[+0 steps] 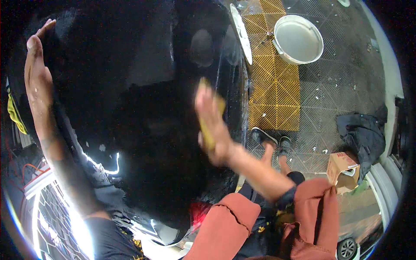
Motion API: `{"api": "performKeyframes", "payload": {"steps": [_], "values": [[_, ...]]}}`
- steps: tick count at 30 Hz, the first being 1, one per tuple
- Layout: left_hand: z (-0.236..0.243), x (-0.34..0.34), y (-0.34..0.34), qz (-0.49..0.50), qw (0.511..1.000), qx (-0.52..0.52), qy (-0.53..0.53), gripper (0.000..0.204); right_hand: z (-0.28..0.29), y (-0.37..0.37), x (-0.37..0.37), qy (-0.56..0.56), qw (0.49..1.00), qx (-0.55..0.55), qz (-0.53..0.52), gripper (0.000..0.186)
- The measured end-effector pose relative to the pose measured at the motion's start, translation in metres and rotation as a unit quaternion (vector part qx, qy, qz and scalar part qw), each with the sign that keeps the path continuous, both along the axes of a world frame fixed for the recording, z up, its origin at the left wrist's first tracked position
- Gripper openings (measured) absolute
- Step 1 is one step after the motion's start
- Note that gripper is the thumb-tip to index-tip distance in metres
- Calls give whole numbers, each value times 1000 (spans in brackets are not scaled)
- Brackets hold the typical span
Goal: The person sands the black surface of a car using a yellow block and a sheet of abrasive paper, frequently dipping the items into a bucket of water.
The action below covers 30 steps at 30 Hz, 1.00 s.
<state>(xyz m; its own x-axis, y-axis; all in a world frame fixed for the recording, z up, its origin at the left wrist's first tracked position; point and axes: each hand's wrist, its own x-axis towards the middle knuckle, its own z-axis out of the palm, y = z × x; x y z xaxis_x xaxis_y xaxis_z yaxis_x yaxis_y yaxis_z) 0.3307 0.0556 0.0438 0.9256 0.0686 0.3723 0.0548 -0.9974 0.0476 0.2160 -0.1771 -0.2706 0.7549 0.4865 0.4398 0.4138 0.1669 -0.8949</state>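
A glossy black car panel [143, 112] fills the left and middle, with streaks and smears on its surface. My right hand [212, 119], blurred by motion, lies over a yellow pad [207, 135] at the panel's right part. Fingers and thumb are along the pad, which shows past both sides of the hand; whether it is a sponge or a sanding pad I cannot tell. At the far left, my left hand [39, 71] is stretched out along the panel's edge. Its fingers are extended and hold nothing.
A white bucket [276, 45] of cloudy liquid stands on the grey and yellow tiled floor [275, 93]. Nearby is a long white piece [242, 34]. Right of my feet lie a cardboard box [342, 167] and dark cloth [363, 134]. A bright lamp panel [56, 221] glows lower left.
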Motion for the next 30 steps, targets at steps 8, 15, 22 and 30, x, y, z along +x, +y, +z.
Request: {"api": "performKeyframes", "payload": {"steps": [8, 15, 22, 30], "values": [[1, 0, 11, 0, 1000, 6, 1, 59, -12, 29, 62, 65, 997, 35, -6, 69], [0, -2, 6, 1, 999, 33, -10, 58, 22, 15, 56, 29, 999, 29, 27, 76], [1, -3, 2, -6, 999, 54, 6, 63, 29, 14, 45, 46, 998, 40, 6, 76], [0, -2, 4, 21, 1000, -3, -16, 57, 28, 37, 91, 58, 994, 96, -16, 71]]}}
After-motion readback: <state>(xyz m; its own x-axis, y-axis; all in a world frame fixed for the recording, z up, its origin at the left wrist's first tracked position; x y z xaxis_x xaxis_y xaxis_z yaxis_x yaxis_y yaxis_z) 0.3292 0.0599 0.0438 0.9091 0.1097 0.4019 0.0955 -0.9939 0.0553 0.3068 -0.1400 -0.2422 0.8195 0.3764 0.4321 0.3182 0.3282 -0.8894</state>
